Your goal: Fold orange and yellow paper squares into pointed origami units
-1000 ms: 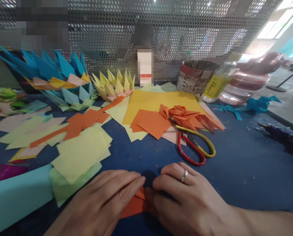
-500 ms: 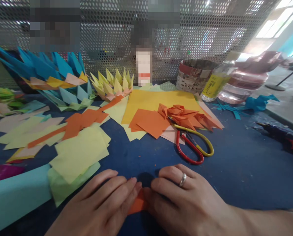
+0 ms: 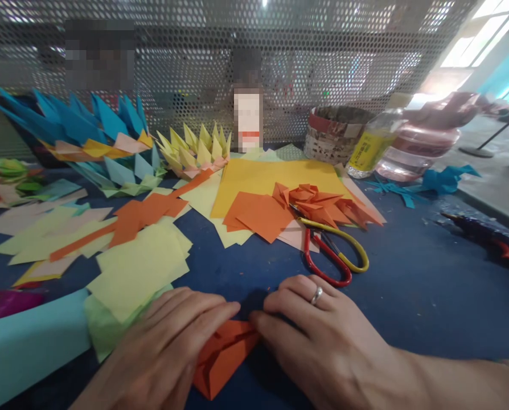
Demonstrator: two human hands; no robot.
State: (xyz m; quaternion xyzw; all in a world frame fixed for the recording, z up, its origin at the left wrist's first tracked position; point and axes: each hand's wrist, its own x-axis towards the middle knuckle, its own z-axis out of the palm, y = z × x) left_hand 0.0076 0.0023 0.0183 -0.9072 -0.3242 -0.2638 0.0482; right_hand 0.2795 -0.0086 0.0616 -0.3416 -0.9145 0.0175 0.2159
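Observation:
A piece of folded orange paper (image 3: pixel 222 359) lies at the front of the blue table, creased into flaps. My left hand (image 3: pixel 164 341) is over its left part, fingers together and pressing on it; the paper beneath is hidden. The fingertips of my right hand (image 3: pixel 310 336), which wears a ring, pinch the paper's right corner. Beyond my hands lie scissors (image 3: pixel 329 256) with one red and one yellow handle loop. Behind their blades are flat orange squares (image 3: pixel 258 213) and folded orange pieces (image 3: pixel 316 202) on a yellow sheet (image 3: pixel 275 171).
Pale green sheets (image 3: pixel 141 265) and a light blue strip (image 3: pixel 32 347) are at left, near a cross-shaped orange cutout (image 3: pixel 139 216). Behind stand a blue paper model (image 3: pixel 105 122) and a yellow one (image 3: pixel 197 148). A basket (image 3: pixel 333 136), bottle (image 3: pixel 372 145) and glue gun (image 3: pixel 485 233) are at right.
The orange paper has come further into view, its folded flaps now showing. My left hand has shifted left and its fingers have drawn back from the right hand.

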